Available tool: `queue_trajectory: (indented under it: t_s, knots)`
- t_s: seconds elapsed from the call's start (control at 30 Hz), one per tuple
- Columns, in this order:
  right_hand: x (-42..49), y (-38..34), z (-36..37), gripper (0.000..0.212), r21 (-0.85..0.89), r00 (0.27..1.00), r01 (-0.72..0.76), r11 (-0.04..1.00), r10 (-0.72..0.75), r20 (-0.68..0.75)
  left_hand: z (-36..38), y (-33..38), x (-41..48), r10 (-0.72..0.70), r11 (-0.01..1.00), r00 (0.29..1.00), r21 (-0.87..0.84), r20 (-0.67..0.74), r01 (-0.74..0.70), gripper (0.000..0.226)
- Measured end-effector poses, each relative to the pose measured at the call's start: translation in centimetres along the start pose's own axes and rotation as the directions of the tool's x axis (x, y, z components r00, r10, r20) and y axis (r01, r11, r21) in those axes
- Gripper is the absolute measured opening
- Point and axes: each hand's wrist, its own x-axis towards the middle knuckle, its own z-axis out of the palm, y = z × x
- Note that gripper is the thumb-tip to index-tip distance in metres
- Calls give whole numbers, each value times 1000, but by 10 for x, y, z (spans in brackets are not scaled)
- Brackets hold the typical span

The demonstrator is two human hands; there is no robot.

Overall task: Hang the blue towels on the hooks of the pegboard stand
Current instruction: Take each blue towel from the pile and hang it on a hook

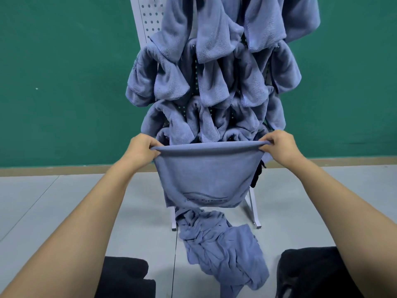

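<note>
A blue towel (pixel 204 175) with a faint printed logo hangs stretched between my two hands, just in front of the lowest row of the white pegboard stand (pixel 146 22). My left hand (pixel 141 149) grips its top left corner and my right hand (pixel 279 145) grips its top right corner. Several blue towels (pixel 214 82) hang bunched on the stand in rows, hiding the hooks. A pile of loose blue towels (pixel 223 248) lies on the floor below the held one.
The stand's white feet (pixel 256 222) rest on a grey floor before a green wall (pixel 64 82). A black object (pixel 257 175) hangs at the stand's lower right. My dark-clothed knees (pixel 309 274) fill the bottom corners.
</note>
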Motion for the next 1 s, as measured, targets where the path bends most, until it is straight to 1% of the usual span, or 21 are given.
queue_trajectory:
  t_s: [0.03,0.1,0.17,0.2,0.27,0.3,0.37,0.4,0.43,0.5,0.53,0.57,0.6,0.63,0.67,0.7,0.73,0.8,0.93,1.0]
  knots:
    - [1,1,0,12,4,1000,-26,1000,26,-16,-2,-2,1,-12,1000,1000,-10,-21,12,19]
    - [1,2,-1,11,70,994,-93,993,96,-47,-4,-9,3,-48,992,998,-123,-35,43,11]
    - [2,5,-1,9,245,980,-166,955,186,-62,-7,-13,4,-104,950,994,-298,-34,89,9]
    - [2,6,-2,8,347,975,-181,920,213,-59,-8,-14,4,-136,916,991,-384,-22,117,13]
    - [4,8,-3,11,539,971,-188,821,238,-25,-11,-14,2,-156,811,987,-566,36,149,20]
    - [4,8,-4,13,614,972,-191,766,236,7,-13,-12,-1,-137,736,988,-660,71,150,19]
    - [3,4,-6,15,707,976,-201,678,196,90,-17,-11,-3,-107,585,986,-793,131,169,17]
    - [2,2,-8,16,747,976,-215,629,161,145,-19,-14,-3,-102,514,984,-839,146,178,17]
    - [2,0,-10,18,795,971,-238,559,114,211,-21,-15,-3,-99,432,982,-882,159,186,19]
    - [2,-5,-14,20,866,945,-318,387,57,322,-23,-18,-2,-129,300,972,-926,199,229,20]
    - [2,-8,-14,18,868,930,-363,339,77,359,-22,-20,-1,-177,269,955,-922,238,279,19]
    - [3,-10,-12,13,855,917,-400,331,141,374,-20,-19,-1,-234,246,928,-906,289,344,17]
    - [4,-13,-9,9,833,902,-426,354,236,361,-15,-19,-1,-298,237,897,-884,328,402,14]
    - [3,-17,-6,11,806,887,-442,394,329,326,-11,-17,0,-353,227,869,-870,346,438,12]
    - [3,-20,-2,18,785,876,-444,431,394,279,-6,-15,1,-399,238,855,-864,330,444,9]
    - [3,-26,2,21,783,874,-433,446,422,243,-1,-10,2,-431,265,853,-862,294,431,7]
    - [2,-33,7,22,792,878,-418,445,420,228,4,-3,3,-444,319,862,-856,245,407,7]
    - [0,-53,17,22,813,897,-391,431,375,232,15,18,4,-406,422,899,-839,165,344,8]
    - [-10,-96,38,21,811,939,-340,476,222,264,36,65,-2,-231,557,962,-791,145,253,15]
    - [-17,-111,40,16,820,953,-301,487,148,262,43,76,-3,-185,588,973,-778,140,223,19]
